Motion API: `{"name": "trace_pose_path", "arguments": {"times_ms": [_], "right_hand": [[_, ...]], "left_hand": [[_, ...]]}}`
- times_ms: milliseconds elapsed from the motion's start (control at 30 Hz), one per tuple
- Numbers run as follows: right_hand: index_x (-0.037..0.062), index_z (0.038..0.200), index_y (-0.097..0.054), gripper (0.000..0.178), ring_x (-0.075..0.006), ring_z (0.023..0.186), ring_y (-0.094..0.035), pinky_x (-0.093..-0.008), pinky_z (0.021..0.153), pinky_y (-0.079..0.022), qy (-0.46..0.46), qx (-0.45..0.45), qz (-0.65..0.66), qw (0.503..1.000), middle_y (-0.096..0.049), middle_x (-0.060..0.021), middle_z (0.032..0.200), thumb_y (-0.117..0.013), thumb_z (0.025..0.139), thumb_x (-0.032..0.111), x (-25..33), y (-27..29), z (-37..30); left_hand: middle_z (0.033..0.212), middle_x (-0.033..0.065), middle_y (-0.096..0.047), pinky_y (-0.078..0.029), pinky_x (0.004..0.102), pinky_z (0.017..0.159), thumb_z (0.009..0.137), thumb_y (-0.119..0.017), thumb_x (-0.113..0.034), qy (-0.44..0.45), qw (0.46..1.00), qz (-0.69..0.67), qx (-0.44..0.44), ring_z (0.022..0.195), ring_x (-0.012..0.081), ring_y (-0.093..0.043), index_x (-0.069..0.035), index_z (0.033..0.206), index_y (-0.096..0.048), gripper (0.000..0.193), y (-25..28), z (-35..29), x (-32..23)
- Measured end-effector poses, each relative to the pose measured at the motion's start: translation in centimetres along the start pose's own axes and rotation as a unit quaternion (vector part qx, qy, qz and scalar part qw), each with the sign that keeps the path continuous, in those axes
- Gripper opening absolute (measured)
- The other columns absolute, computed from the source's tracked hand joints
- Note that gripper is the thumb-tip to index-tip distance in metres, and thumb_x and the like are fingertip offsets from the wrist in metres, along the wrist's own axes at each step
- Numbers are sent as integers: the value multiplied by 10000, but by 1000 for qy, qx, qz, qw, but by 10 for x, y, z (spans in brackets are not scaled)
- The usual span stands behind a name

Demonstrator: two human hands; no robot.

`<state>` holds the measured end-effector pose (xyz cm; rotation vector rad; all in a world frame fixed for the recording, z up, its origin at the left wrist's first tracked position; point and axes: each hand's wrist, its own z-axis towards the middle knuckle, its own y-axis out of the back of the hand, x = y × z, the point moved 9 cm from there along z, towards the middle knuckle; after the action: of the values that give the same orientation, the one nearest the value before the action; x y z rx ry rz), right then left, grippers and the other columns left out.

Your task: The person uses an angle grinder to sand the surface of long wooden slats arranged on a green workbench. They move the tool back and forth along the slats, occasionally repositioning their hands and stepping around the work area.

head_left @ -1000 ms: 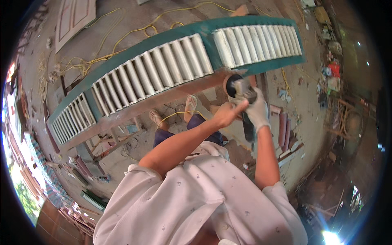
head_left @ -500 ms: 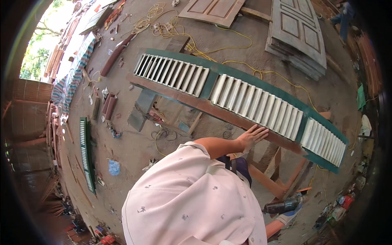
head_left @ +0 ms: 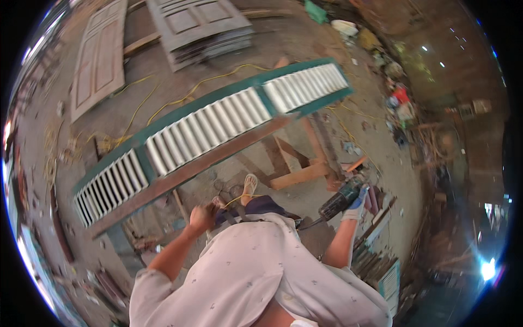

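A long louvred shutter [head_left: 210,121] with a green frame, pale slats and a brown near rail lies across wooden supports in front of me. My right hand [head_left: 355,206], in a white and blue glove, is closed around a dark green corded power tool [head_left: 342,197]. The tool is held off to the right, apart from the shutter; its working end cannot be made out. My left hand [head_left: 202,217] is bare, off the shutter and nearer my body, with the fingers curled in. Whether it holds anything is hidden; a thin yellow cord runs close to it.
Brown wooden trestle legs [head_left: 298,175] stand under the shutter's right part. Beyond it lie a stack of panelled doors [head_left: 199,24] and a single door [head_left: 101,60]. A yellow cable [head_left: 190,97] crosses the floor. Mixed clutter [head_left: 400,95] lines the right side.
My left hand has lifted off the shutter's brown rail and drawn back, its fingers curling. The view has swung to the right. The power tool stays in my right hand.
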<state>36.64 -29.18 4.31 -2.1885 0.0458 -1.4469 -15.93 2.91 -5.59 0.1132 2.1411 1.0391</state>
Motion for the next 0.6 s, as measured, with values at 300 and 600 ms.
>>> {"name": "trace_pose_path", "arguments": {"times_ms": [300,600], "right_hand": [[75,1308,-651,549,-360,873,-745,-526,772,-652,83,-87,90,989,-742,-153,1076,-760,973,496,62,56,-40],[76,1341,-631,647,-301,878,-727,-462,785,-623,135,-121,153,971,-723,-118,1059,-750,948,576,147,109,22]], "left_hand": [[930,167,-783,-594,488,795,963,-754,-299,50,997,-49,40,885,374,-770,-50,1021,-766,256,-59,-27,7],[953,192,-782,-590,493,815,979,-740,-266,-64,995,-22,-70,940,423,-759,-43,1021,-760,228,-27,109,-135]]}}
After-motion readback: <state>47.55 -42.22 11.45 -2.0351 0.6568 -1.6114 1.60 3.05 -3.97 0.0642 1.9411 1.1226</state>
